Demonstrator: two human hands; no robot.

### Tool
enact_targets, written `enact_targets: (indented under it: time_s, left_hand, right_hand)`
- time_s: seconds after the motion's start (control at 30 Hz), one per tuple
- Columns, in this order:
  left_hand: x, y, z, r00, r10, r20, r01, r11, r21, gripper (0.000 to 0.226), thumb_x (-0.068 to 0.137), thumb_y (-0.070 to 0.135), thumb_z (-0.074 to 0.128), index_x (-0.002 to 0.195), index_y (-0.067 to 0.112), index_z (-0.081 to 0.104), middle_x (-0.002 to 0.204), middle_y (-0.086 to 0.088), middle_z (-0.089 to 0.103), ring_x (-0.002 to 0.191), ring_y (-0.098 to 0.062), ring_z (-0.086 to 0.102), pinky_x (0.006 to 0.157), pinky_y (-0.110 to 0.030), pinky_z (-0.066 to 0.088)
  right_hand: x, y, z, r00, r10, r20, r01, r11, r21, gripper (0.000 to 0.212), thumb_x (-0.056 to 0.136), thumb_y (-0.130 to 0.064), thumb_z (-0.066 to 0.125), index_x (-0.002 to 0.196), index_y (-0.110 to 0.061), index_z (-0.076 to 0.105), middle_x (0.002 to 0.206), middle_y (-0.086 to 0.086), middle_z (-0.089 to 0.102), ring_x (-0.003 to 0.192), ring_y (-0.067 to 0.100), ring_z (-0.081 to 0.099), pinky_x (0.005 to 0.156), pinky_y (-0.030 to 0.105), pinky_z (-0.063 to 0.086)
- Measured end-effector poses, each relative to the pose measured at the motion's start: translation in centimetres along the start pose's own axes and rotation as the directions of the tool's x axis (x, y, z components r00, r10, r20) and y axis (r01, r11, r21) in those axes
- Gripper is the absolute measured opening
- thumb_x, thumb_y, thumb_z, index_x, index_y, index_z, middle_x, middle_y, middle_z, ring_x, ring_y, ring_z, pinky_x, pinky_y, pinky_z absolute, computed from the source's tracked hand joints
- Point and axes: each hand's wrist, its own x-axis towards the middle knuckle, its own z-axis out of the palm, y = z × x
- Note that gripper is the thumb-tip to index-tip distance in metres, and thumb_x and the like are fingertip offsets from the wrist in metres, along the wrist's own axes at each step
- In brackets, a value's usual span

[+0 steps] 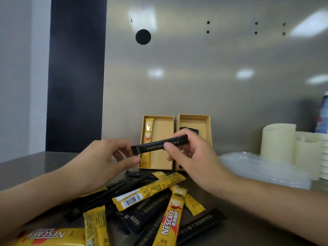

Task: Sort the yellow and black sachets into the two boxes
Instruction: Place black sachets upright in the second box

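Note:
My right hand (191, 157) pinches a black sachet (154, 145) near its middle, holding it level in the air in front of the two boxes. My left hand (106, 158) has its fingertips at the sachet's left end, with the thumb just below it. Behind stand two open tan boxes. The left box (163, 137) holds one yellow sachet (148, 132) along its left wall. The right box (195, 123) holds a black sachet (189, 130), partly hidden by my right hand. A mixed pile of yellow sachets (150, 191) and black sachets (142, 217) lies on the steel counter below my hands.
A crumpled clear plastic bag (262, 169) lies on the counter to the right. Cream cylindrical containers (278, 141) stand at the far right. A steel back wall (195, 77) rises right behind the boxes. A large yellow Nescafe pack (44, 237) lies at the lower left.

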Motion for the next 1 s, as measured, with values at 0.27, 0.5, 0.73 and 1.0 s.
enact_targets:
  time_s: [0.27, 0.5, 0.73, 1.0]
  left_hand:
    - [0.2, -0.5, 0.1, 0.997, -0.001, -0.074, 0.002, 1.0, 0.024, 0.007, 0.093, 0.036, 0.065, 0.086, 0.037, 0.068, 0.094, 0.046, 0.057, 0.082, 0.016, 0.057, 0.064, -0.018, 0.042]
    - [0.3, -0.5, -0.1, 0.994, 0.038, -0.1, -0.035, 0.999, 0.03, 0.007, 0.091, 0.034, 0.067, 0.085, 0.036, 0.068, 0.099, 0.05, 0.051, 0.09, 0.016, 0.054, 0.064, -0.017, 0.042]
    - [0.4, -0.8, 0.1, 0.995, 0.076, -0.066, -0.072, 0.996, 0.059, 0.008, 0.092, 0.034, 0.066, 0.085, 0.038, 0.066, 0.101, 0.048, 0.051, 0.091, 0.018, 0.054, 0.066, -0.016, 0.042]
    - [0.6, -1.0, 0.1, 0.992, 0.108, -0.064, -0.102, 0.991, 0.09, 0.007, 0.092, 0.036, 0.065, 0.085, 0.039, 0.066, 0.1, 0.044, 0.053, 0.095, 0.016, 0.054, 0.064, -0.014, 0.042]
  right_hand:
    - [5.7, 1.0, -6.4, 0.945, -0.019, -0.326, 0.037, 0.998, 0.048, 0.018, 0.104, -0.023, 0.051, 0.113, -0.008, 0.058, 0.098, 0.002, 0.072, 0.076, 0.008, 0.066, 0.059, 0.021, 0.053]
    - [6.8, 2.6, -11.9, 0.987, 0.089, -0.135, -0.084, 0.996, 0.036, 0.018, 0.093, -0.017, 0.067, 0.106, -0.005, 0.067, 0.086, 0.004, 0.071, 0.071, 0.011, 0.066, 0.057, 0.027, 0.054]
    - [6.0, 3.4, -11.7, 0.995, 0.085, 0.061, -0.061, 0.946, -0.319, 0.036, 0.091, -0.024, 0.071, 0.122, -0.024, 0.053, 0.089, 0.008, 0.075, 0.084, 0.015, 0.071, 0.072, 0.024, 0.056]
    - [5.5, 4.2, -10.1, 0.998, -0.006, 0.056, 0.031, 0.889, -0.457, 0.031, 0.088, -0.03, 0.074, 0.113, -0.022, 0.058, 0.082, 0.0, 0.072, 0.065, 0.003, 0.059, 0.06, 0.011, 0.047]
